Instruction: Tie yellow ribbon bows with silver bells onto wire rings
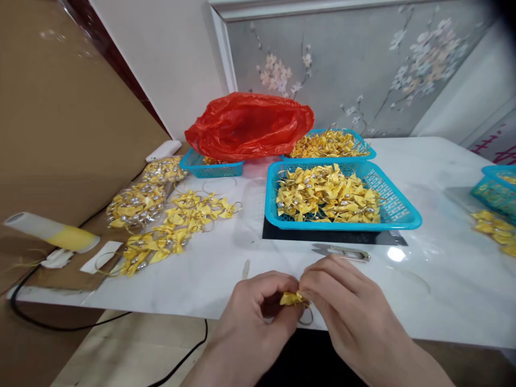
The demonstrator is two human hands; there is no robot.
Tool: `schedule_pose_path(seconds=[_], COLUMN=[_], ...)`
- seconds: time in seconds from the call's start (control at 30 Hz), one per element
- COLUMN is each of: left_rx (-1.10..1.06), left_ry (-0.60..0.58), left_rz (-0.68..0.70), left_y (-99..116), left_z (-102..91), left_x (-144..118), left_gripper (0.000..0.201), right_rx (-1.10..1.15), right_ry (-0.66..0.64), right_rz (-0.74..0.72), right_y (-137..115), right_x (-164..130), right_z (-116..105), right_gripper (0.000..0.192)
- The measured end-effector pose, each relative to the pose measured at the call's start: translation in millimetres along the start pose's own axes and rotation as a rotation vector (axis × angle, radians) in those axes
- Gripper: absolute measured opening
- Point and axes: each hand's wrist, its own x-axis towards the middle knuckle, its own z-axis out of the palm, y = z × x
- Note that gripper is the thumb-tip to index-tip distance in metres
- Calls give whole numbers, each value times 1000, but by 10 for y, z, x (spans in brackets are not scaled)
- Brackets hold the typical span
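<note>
Over the front edge of the white table, both hands work at one small yellow ribbon bow (289, 299). My left hand (262, 306) is closed, pinching the bow between thumb and fingers. Closed on the bow's right end is my right hand (342, 301), its fingertips partly hiding the knot. A thin loop of cord (307, 316) hangs below the fingers. Just beyond the right hand lie small thread snips (347, 253). Behind them a blue basket (403, 212) holds a heap of yellow bows with silvery beads (330, 193).
Loose bows (189, 215) spread at left beside clear bags of bows (137, 205). A red plastic bag (250, 126) sits over a small blue basket (213, 170); another blue basket (368, 153) stands behind. A yellow-white tube (52, 232) and black cable (72, 327) are at left; a basket (494, 191) is far right.
</note>
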Motion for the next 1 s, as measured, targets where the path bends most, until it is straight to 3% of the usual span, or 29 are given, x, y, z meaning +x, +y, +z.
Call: schedule_pose_path(seconds=[0.13, 0.27, 0.43, 0.5, 0.67, 0.83, 0.93, 1.0], left_rx=[-268, -425, -549, -550, -453, -109, -92, -128], left_ry=[-146, -125, -46, -29, -150, 56, 77, 136], left_rz=[-135, -143, -183, -187, -105, 21, 18, 3], left_y=[33, -50, -78, -84, -122, -72, -58, -77], left_z=[-100, -126, -68, -53, -86, -94, -45, 0], left_x=[24, 18, -3, -3, 4, 41, 69, 84], left_gripper=[7, 12, 12, 12, 27, 9, 17, 20], right_rx=[93, 307, 448, 456, 412, 409, 424, 385], right_ry=[11, -63, -92, -110, -105, -114, -55, 7], right_rz=[51, 272, 401, 462, 510, 503, 499, 450], right_y=[-27, -16, 3, 2, -16, -19, -9, -10], right_x=[59, 64, -22, -45, -17, 2, -38, -72], right_z=[-29, -91, -123, -105, -63, -76, -56, -13], right_gripper=[21, 15, 16, 15, 19, 16, 8, 15])
